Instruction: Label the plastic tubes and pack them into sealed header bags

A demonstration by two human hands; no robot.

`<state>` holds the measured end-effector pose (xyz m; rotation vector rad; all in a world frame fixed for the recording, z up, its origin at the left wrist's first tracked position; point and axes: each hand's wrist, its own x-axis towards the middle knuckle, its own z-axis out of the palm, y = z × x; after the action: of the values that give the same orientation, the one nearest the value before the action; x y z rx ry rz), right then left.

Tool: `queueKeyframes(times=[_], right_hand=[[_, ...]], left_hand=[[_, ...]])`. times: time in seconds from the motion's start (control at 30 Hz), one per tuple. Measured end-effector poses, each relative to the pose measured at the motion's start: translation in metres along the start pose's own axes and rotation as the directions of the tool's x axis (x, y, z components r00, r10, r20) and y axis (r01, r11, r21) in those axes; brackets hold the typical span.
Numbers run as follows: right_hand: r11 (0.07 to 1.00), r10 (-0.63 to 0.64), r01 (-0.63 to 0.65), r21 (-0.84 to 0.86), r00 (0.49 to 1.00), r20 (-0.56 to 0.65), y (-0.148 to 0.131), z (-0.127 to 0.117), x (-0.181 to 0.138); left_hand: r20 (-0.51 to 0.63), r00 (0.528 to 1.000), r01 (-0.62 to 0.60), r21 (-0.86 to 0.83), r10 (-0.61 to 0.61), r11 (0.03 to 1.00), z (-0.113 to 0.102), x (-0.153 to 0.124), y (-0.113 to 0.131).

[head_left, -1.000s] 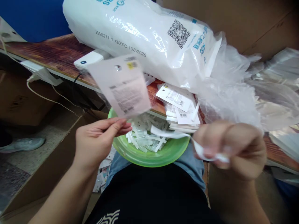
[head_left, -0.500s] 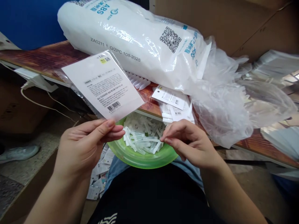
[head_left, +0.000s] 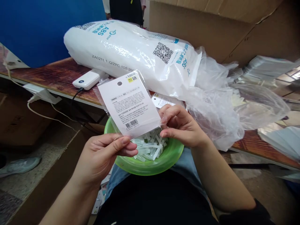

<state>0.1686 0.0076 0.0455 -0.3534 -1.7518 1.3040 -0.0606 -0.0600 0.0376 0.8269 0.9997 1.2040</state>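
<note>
Sleeved card (head_left: 131, 106) gripped above the green bowl (head_left: 150, 170)

On the table (head_left: 57, 76), a white bag (head_left: 131, 51) lies at twelve o'clock. The card stands at twelve from the left hand (head_left: 100, 154), fingers clamped on its lower edge, forearm angled toward two. The right hand (head_left: 184, 126) points toward ten, fingers curled beside the card; whether they grip it, I cannot tell.

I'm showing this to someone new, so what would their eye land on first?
Probably the big white bag lying across the table, with its blue print and QR code. Next, the white card in the middle, pinched at its lower edge by the left hand. Then the green bowl below it, holding pale strips.
</note>
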Motion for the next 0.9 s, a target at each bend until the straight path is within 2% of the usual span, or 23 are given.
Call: queueKeyframes(times=[0.23, 0.4, 0.7, 0.9], right_hand=[[0.99, 0.02, -0.042, -0.133, 0.986, -0.167, -0.013, -0.003, 0.003], [0.977, 0.074, -0.138, -0.165, 0.937, -0.341, -0.016, 0.003, 0.0], [0.955, 0.223, -0.291, -0.061, 0.838, -0.498, -0.02, 0.007, -0.002], [0.929, 0.255, -0.36, -0.088, 0.794, -0.552, -0.021, 0.009, -0.001]], left_hand=[[0.022, 0.999, 0.046, -0.012, -0.046, 0.999, 0.007, 0.002, 0.0], [0.025, 0.999, 0.043, -0.021, -0.042, 0.999, 0.012, 0.002, -0.001], [0.016, 0.997, -0.076, 0.046, 0.076, 0.996, 0.017, -0.002, -0.006], [-0.034, 0.984, -0.165, 0.169, 0.173, 0.972, 0.024, -0.005, -0.006]])
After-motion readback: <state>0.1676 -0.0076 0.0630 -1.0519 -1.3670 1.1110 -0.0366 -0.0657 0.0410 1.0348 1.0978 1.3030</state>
